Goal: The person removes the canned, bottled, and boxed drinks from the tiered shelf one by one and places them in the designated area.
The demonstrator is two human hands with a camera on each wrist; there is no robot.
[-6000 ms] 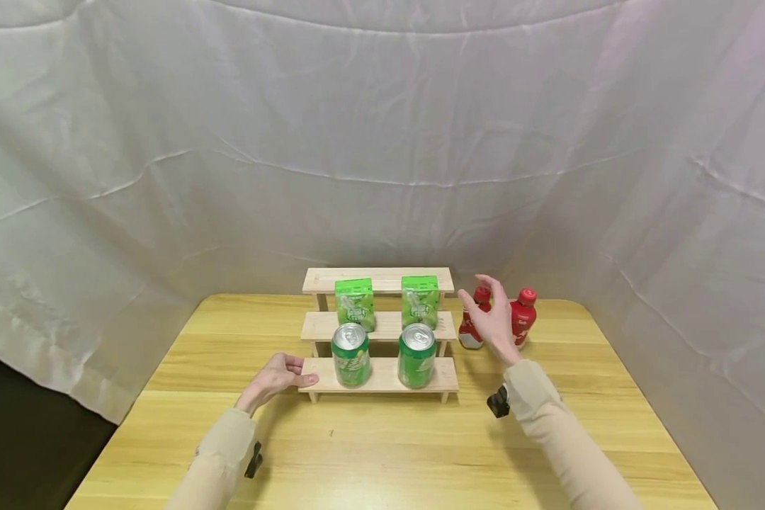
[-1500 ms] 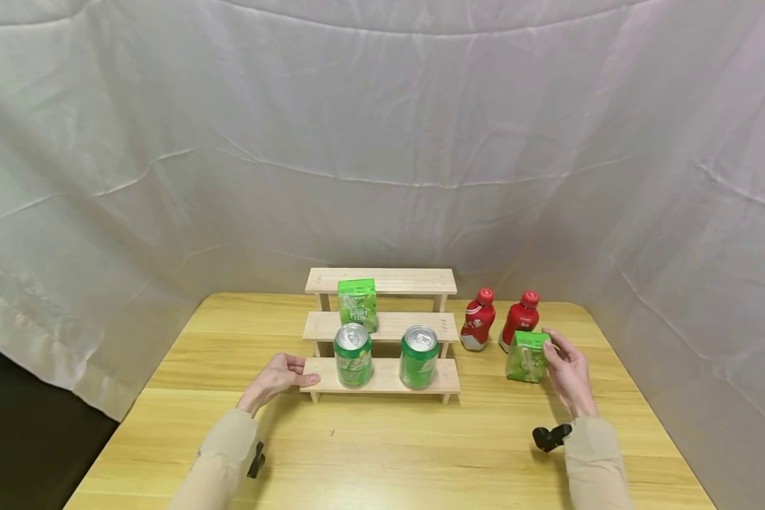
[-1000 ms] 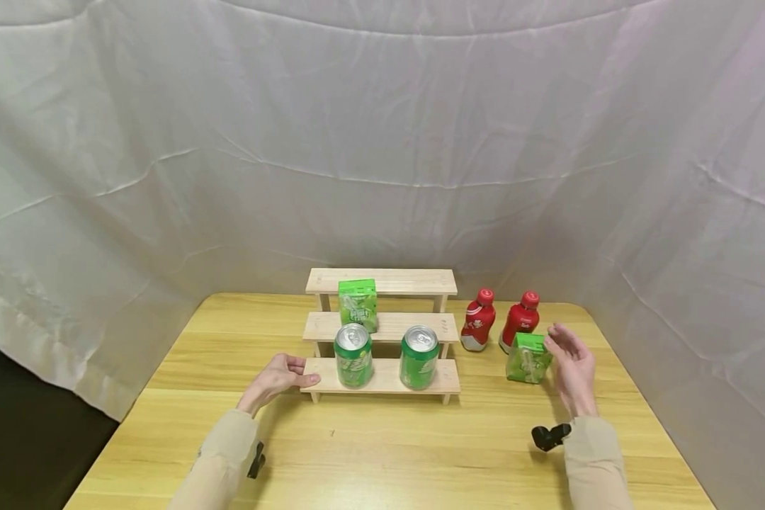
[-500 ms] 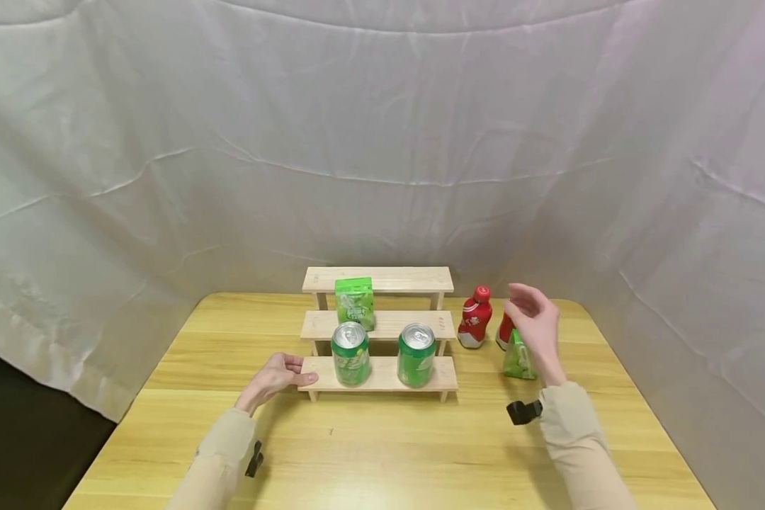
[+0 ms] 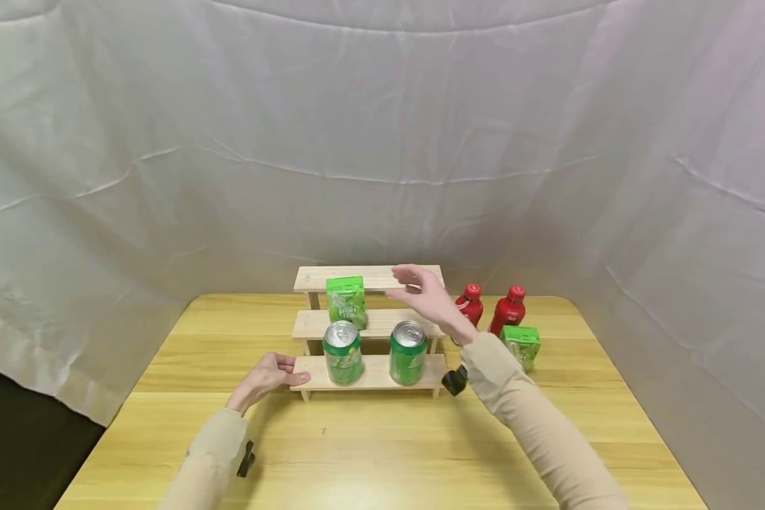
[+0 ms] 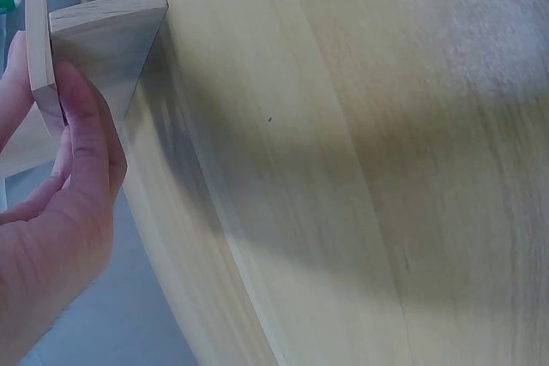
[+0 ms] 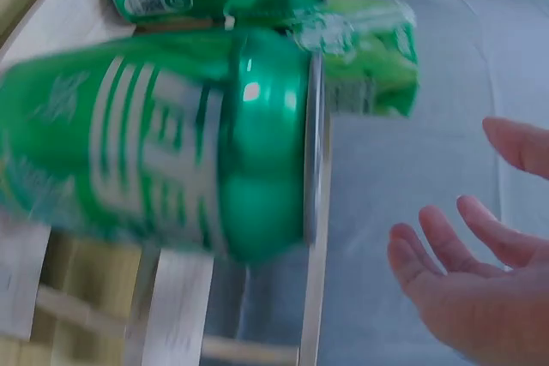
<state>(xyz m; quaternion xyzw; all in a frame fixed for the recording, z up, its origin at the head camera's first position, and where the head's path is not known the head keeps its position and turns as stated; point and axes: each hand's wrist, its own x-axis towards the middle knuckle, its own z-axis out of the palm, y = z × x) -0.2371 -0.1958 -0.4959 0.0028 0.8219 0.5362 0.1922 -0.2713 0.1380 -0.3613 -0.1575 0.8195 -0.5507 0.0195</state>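
Observation:
A three-step wooden shelf (image 5: pixel 375 365) stands on the table, and my left hand (image 5: pixel 268 375) pinches the left end of its lowest board between thumb and fingers. Two green drink cans, a left one (image 5: pixel 342 363) and a right one (image 5: pixel 408 363), stand upright on that board. On the middle board's left half is a green juice box (image 5: pixel 346 301). My right hand (image 5: pixel 428 297) hovers over the shelf's right part, its fingers loosely bent and apart, holding nothing. In the right wrist view that hand (image 7: pixel 480 289) is beyond the can tops, touching nothing.
Right of the shelf stand two red bottles, one (image 5: pixel 470 303) partly hidden by my right wrist, the other (image 5: pixel 508 312) farther right. A second green juice box (image 5: pixel 521 344) is in front of the farther bottle. Grey curtain (image 5: pixel 382 142) surrounds the table (image 5: pixel 382 453).
The right-hand juice box has gone from the middle board to the table by the red bottles and been let go. My right hand has since swung left over the shelf. My left hand stays put.

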